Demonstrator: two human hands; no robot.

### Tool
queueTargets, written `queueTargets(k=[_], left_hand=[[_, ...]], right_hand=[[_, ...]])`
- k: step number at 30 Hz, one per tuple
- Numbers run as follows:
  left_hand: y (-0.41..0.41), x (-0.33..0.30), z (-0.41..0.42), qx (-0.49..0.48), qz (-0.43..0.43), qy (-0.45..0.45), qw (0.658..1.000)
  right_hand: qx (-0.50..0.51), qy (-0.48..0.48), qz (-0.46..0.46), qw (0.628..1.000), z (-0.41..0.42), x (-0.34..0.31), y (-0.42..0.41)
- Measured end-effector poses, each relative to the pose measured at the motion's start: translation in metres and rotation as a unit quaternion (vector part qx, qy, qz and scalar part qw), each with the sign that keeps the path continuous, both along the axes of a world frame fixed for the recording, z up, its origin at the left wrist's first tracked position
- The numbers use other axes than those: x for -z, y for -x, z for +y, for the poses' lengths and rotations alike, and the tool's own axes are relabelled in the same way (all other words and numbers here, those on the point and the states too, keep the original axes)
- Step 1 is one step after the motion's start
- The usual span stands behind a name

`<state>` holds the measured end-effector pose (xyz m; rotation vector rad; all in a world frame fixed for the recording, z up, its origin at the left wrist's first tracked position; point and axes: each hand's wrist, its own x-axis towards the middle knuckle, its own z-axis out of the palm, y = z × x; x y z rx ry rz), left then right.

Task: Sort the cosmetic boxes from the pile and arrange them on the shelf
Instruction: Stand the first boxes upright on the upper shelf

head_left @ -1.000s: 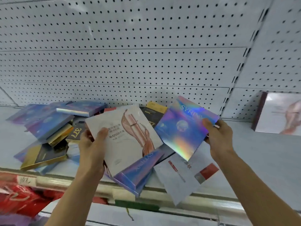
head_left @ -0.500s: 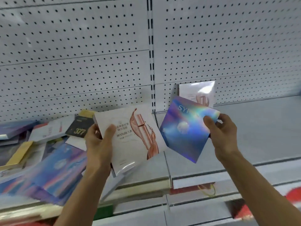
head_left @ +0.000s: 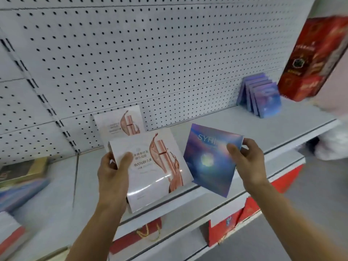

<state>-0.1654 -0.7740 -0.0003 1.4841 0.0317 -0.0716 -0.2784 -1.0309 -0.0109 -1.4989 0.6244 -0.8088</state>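
Head view | left hand grips white box before matching one on shelf | right hand pinches blue box | stand each upright against own kind; blue row far right.

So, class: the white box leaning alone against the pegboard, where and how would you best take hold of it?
Pinch the white box by its top edge, coming from above. It leans upright on the pegboard, so that edge is exposed; the held white box covers its lower part.
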Motion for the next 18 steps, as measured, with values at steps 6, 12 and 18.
queueTargets(k=[6,12,18], left_hand=[[-0.007,0.001,-0.084,0.049,-0.011,-0.021,0.999],[-0.026,0.012,-0.174,0.103,-0.037,-0.083,0.991],[-0.043,0.02,-0.258,0.118,-0.04,-0.107,0.986]], right_hand=[[0.069,-0.016,0.003,0.997,-0.08,0.011,0.02],[0.093,-0.004,0.028,0.995,-0.162,0.02,0.017],[0.076,0.03,0.061,0.995,-0.245,0.017,-0.008]])
